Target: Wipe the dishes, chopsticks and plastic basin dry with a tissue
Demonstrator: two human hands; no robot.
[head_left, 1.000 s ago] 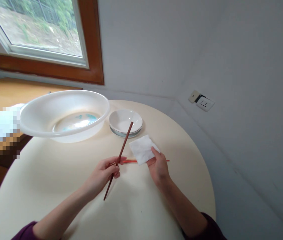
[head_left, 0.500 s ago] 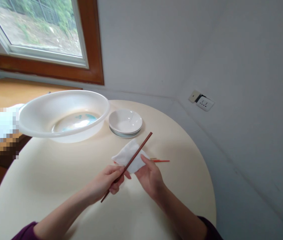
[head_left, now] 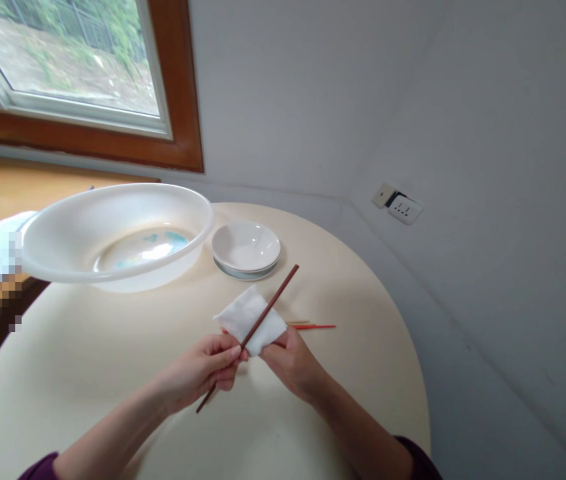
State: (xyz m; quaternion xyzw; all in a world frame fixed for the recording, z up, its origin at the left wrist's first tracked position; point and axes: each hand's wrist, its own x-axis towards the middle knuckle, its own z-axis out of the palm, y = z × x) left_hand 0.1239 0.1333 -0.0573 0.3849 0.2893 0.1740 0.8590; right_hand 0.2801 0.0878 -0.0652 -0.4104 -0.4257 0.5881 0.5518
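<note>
My left hand (head_left: 205, 365) is closed around a dark brown chopstick (head_left: 271, 305), which slants from lower left to upper right. A white cloth (head_left: 237, 315) lies behind and under the chopstick's upper half. At the cloth's right lower edge, my right hand (head_left: 295, 363) grips it between thumb and fingers. The chopstick's far tip sticks out past the cloth. Beyond my hands, red sticks like chopsticks (head_left: 315, 327) and a tan one (head_left: 299, 323) lie on the table, partly hidden by the cloth and my right hand.
A stack of shallow white bowls (head_left: 246, 248) stands beyond the cloth. To its left is a large translucent basin (head_left: 113, 275) on the round cream table (head_left: 363, 347). A wooden desk (head_left: 63, 177) adjoins at left. Walls with a socket (head_left: 405, 209) border the right.
My right thumb and fingers have closed further on the cloth, and its near edge has shifted slightly. The chopstick stays in my left hand. The whole view has shifted a little.
</note>
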